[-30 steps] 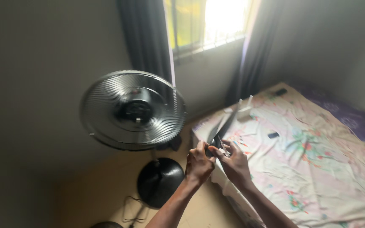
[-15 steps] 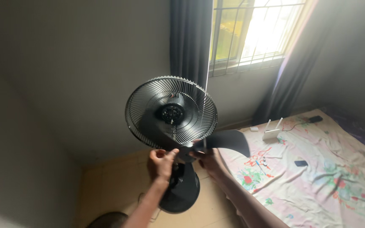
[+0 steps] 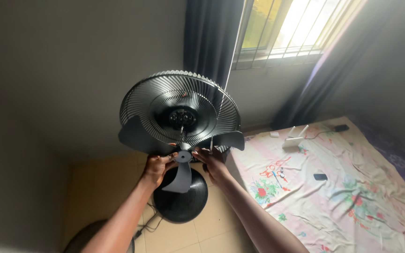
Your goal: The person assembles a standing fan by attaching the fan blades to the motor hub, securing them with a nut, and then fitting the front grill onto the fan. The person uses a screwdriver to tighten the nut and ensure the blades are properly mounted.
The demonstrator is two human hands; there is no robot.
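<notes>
I see no packages, labels or signs from here. The only things that may carry a screen are two small dark slabs on the bed (image 3: 390,206). One small black rectangular device (image 3: 320,176) lies flat on the flowered sheet, well apart from the bed's edge; its face is dark and I cannot tell whether it is a screen. A second dark flat device (image 3: 341,127) lies near the head end, just beside a white box with upright aerials (image 3: 294,137); it is too small to judge.
</notes>
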